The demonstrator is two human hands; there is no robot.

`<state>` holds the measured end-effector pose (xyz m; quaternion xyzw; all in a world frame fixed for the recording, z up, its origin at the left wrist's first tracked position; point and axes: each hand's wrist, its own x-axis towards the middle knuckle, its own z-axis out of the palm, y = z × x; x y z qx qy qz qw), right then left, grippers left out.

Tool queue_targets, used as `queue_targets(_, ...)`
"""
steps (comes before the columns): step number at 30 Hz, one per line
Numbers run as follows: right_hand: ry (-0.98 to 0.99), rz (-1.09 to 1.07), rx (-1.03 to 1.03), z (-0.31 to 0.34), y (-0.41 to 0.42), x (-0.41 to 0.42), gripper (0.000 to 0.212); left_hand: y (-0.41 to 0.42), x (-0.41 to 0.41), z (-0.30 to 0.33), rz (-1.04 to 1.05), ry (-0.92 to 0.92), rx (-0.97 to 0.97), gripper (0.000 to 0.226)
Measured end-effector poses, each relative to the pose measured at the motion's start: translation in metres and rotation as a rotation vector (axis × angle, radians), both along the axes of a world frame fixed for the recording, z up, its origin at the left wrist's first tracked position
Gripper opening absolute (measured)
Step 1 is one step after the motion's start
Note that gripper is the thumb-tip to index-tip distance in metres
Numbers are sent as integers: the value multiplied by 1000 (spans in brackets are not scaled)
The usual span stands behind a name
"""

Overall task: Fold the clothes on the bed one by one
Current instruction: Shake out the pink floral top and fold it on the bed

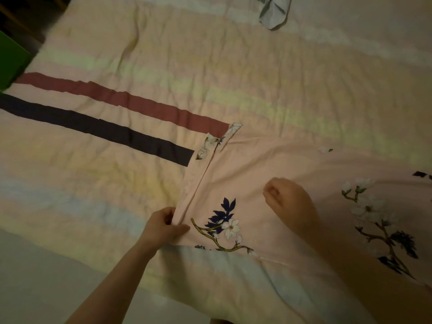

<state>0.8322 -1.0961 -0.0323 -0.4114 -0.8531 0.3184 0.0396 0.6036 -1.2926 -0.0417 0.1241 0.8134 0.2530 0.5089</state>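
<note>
Left hand (163, 226), at about 7 o'clock in the view, pinches the folded left edge of a pale pink cotton garment printed with white blossoms and navy leaves (257, 174), thumb on top and fingers curled beneath the hem. Right hand (288, 202), at 4 o'clock, rests on the cloth with fingers curled into a loose fist; whether it grips any fabric cannot be told. Pink garment lies flat on the bed from centre toward 3 o'clock, thin and softly creased, with a straight seam running from the pinched corner toward 12 o'clock and a small patterned flap turned back at its upper corner. Beneath it spreads a quilted pastel-striped bedspread (163, 66), puckered, crossed at 9 o'clock by one maroon and one dark band. A crumpled light grey-blue cloth (273, 12) sits well apart at 12 o'clock. A green flat-sided object (11, 64) stands at 10 o'clock beside the bed edge.
</note>
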Motion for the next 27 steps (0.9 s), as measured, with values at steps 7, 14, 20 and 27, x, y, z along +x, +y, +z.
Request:
queue_targets(7,-49,45,47,1,85,-111,20,-1,-2,-13,55,-4,-13,22)
queue_targets(14,-161,150,39,-15,111,-151,33,-5,-8,-25,108,-37,9,33)
queue_targets(20,-215,235,-31,-15,120,-163,13,-8,-10,-28,139,-63,49,34)
queue_targets(27,-141,269,-118,1,138,-191,17,-10,-15,-28,174,-164,103,33)
